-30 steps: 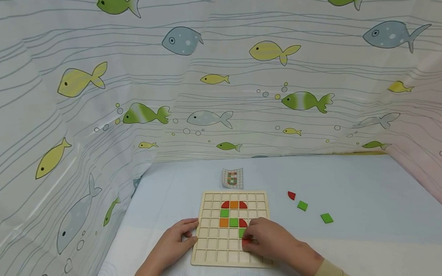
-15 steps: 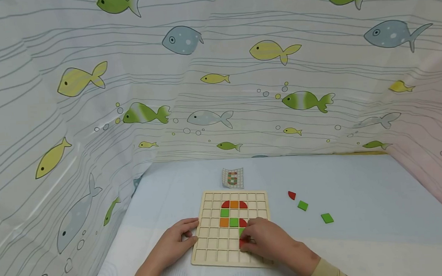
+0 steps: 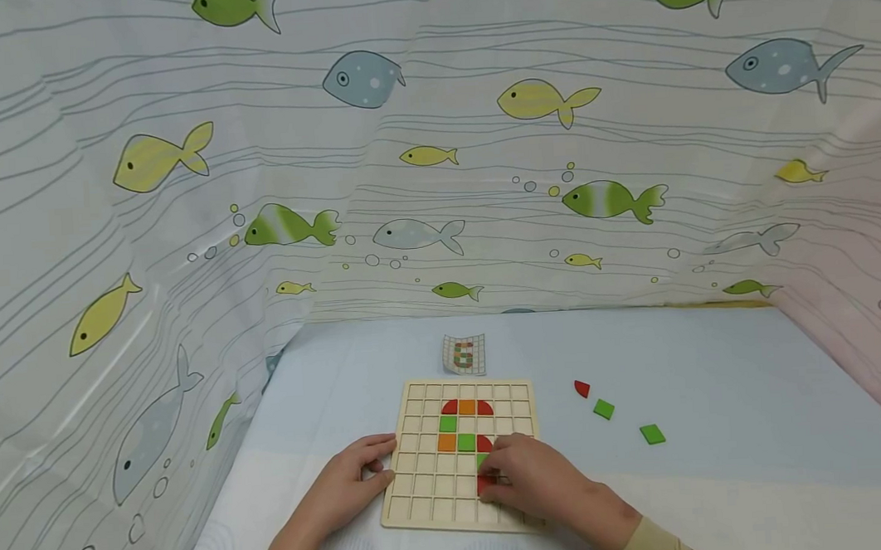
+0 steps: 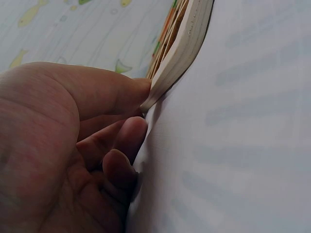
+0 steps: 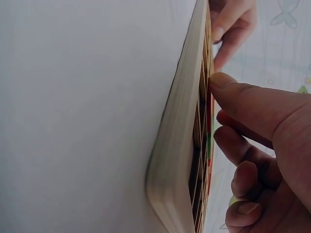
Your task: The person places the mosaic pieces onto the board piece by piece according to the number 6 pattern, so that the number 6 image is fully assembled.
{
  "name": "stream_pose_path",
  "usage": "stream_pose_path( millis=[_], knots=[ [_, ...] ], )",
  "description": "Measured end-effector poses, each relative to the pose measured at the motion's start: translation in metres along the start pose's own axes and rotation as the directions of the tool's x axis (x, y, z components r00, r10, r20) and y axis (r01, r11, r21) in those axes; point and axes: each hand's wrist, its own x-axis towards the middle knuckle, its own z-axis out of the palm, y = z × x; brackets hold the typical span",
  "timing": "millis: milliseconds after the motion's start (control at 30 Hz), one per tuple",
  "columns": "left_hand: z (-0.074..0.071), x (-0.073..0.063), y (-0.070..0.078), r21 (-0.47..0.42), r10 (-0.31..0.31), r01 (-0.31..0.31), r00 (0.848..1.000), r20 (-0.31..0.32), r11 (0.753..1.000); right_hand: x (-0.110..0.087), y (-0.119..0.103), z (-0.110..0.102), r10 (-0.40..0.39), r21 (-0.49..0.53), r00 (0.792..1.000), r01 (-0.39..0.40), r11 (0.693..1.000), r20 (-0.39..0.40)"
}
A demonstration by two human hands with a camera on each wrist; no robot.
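A square wooden grid board [image 3: 432, 486] lies on the table, holding red, orange and green tiles in part of a figure. My right hand [image 3: 539, 474] pinches a red tile [image 3: 484, 485] in a cell right below a green tile [image 3: 482, 461]; the hand covers part of both. In the right wrist view, my thumb [image 5: 252, 99] presses at the red tile near the board's surface. My left hand [image 3: 350, 477] touches the board's left edge with thumb and forefinger spread along it. The left wrist view shows that thumb [image 4: 116, 92] against the board's corner side.
Behind the board lies a small pattern card [image 3: 463, 355] with a coloured figure on a grid. To the right lie a loose red quarter-round tile [image 3: 582, 389] and two green square tiles, a nearer one [image 3: 652, 434] and a farther one [image 3: 603, 409]. A fish-print curtain [image 3: 480, 181] surrounds the table.
The right hand has shifted the red tile slightly left, into line under the green tile, then stayed there. The left hand has not moved.
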Motion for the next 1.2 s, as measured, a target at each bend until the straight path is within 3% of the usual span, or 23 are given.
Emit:
stream_pose_path(
  millis=[400,567,700,900,1200],
  knots=[
    [0.002,0.001,-0.002,0.008,-0.008,0.008,1.000,-0.006,1.000,-0.012,0.013,-0.006,0.036,0.067,0.999,-0.035,0.997,-0.003],
    [0.001,0.000,0.000,0.001,-0.017,0.017,1.000,-0.002,1.000,-0.019,0.020,-0.011,0.084,0.096,0.996,-0.084,0.992,0.002],
    [0.001,0.000,0.001,-0.008,-0.025,0.025,1.000,-0.003,1.000,-0.028,0.028,-0.015,0.135,0.109,0.990,-0.130,0.985,-0.040],
    [0.002,0.000,-0.002,-0.001,-0.013,0.013,1.000,-0.005,1.000,-0.043,0.044,-0.022,0.182,0.122,0.976,-0.167,0.978,-0.123],
    [0.002,0.001,-0.002,-0.002,-0.007,0.007,1.000,-0.002,1.000,-0.064,0.062,-0.028,0.302,0.114,0.935,-0.285,0.952,-0.185]
  ],
)
